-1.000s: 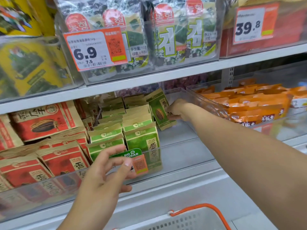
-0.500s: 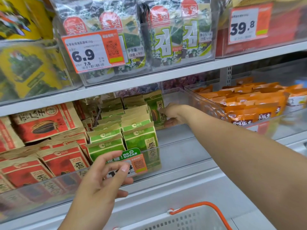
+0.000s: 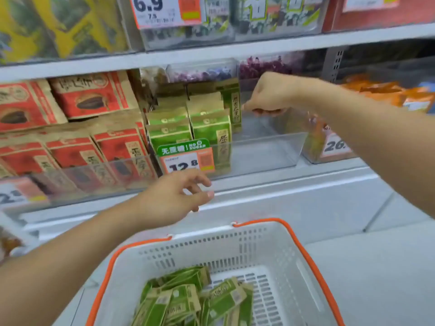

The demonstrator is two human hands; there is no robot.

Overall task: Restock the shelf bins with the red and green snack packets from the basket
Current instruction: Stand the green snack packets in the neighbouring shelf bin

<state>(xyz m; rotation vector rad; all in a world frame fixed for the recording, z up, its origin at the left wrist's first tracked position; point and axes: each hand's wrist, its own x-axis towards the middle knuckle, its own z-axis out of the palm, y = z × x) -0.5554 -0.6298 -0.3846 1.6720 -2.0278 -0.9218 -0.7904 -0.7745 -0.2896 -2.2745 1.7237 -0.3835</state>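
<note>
Now mid-restock: green packets (image 3: 213, 132) stand in rows filling the left part of the clear bin (image 3: 266, 158), right part bare. Right hand (image 3: 268, 95) inside the bin beside the rearmost packet, fingers curled, nothing plainly held. Left hand (image 3: 174, 198) below the bin's front, near the price tag (image 3: 186, 158), fingers loose and holding nothing. More green packets (image 3: 188, 302) heaped in the white basket (image 3: 294, 267) below. Next, probably: reach down, grip a packet, stand it upright in the bare part. Red packets (image 3: 101, 147) fill the neighbouring bin.

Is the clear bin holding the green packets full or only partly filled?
Partly filled: green packets crowd the clear bin's left side; its right side is bare.
</note>
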